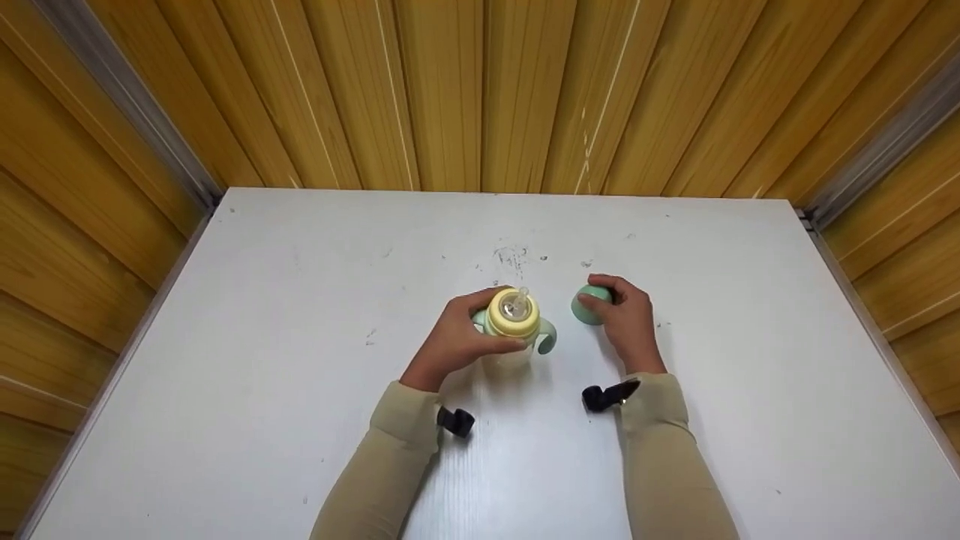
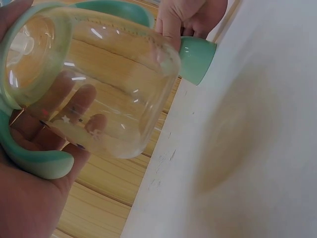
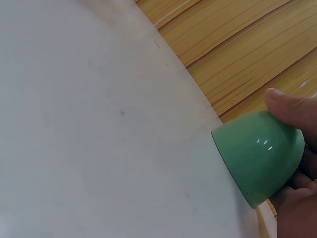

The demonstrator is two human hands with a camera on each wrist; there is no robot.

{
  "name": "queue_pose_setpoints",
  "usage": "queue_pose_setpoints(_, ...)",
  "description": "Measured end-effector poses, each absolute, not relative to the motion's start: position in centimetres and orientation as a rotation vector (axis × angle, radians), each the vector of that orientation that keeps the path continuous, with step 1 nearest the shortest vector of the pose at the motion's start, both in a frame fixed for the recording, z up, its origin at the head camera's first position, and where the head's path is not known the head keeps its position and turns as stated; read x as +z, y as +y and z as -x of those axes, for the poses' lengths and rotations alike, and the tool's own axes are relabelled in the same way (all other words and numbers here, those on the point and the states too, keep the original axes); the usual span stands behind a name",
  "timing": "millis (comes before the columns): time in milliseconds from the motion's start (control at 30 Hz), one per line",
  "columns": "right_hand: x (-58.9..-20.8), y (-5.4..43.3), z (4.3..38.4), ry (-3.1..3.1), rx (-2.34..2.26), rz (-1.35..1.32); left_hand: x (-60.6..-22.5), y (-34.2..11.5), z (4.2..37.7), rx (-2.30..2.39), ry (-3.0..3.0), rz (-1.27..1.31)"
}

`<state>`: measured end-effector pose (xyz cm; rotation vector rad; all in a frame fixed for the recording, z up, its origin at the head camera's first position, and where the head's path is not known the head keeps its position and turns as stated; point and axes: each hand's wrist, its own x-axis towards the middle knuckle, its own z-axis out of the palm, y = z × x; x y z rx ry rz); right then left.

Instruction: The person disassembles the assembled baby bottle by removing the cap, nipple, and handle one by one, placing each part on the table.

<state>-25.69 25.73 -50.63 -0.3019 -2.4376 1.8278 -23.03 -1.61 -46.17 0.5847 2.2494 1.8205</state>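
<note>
My left hand point(image 1: 463, 335) grips a clear baby bottle point(image 2: 116, 84) just below its yellow collar point(image 1: 513, 313), fingers wrapped behind the body. A clear teat point(image 1: 523, 295) stands uncovered on top, and pale green handles point(image 1: 547, 337) stick out at the sides. The bottle is held above the table, with its shadow falling below it in the left wrist view. To the right, my right hand point(image 1: 628, 316) holds a green domed bottle cap point(image 3: 260, 156) between thumb and fingers. The cap's rim faces down, close over the tabletop.
The white table point(image 1: 262, 337) carries small dark scuffs around its middle. Wood-patterned panels point(image 1: 450, 97) rise behind it and on both sides. Black wrist cameras point(image 1: 457, 422) are strapped at each sleeve cuff.
</note>
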Motion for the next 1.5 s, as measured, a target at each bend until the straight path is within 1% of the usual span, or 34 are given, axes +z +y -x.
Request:
queue_pose_setpoints(333, -50.5, 26.0, 25.7, -2.451, 1.830, 0.335, -46.0, -1.3, 22.9, 1.812, 2.251, -0.568)
queue_pose_setpoints(600, -50.9, 26.1, 25.7, -2.444, 1.838, 0.320, -46.4, -1.4, 23.1, 1.839, 2.226, -0.617)
queue_pose_setpoints(1067, -51.3, 26.0, 25.7, -2.496, 1.812, 0.342, -46.8, -1.6, 23.3, 1.827, 2.234, -0.573)
queue_pose_setpoints(1500, -50.2, 26.1, 25.9, -2.422, 1.829, 0.326, -46.7, -1.4, 23.8, 1.835, 2.229, -0.579)
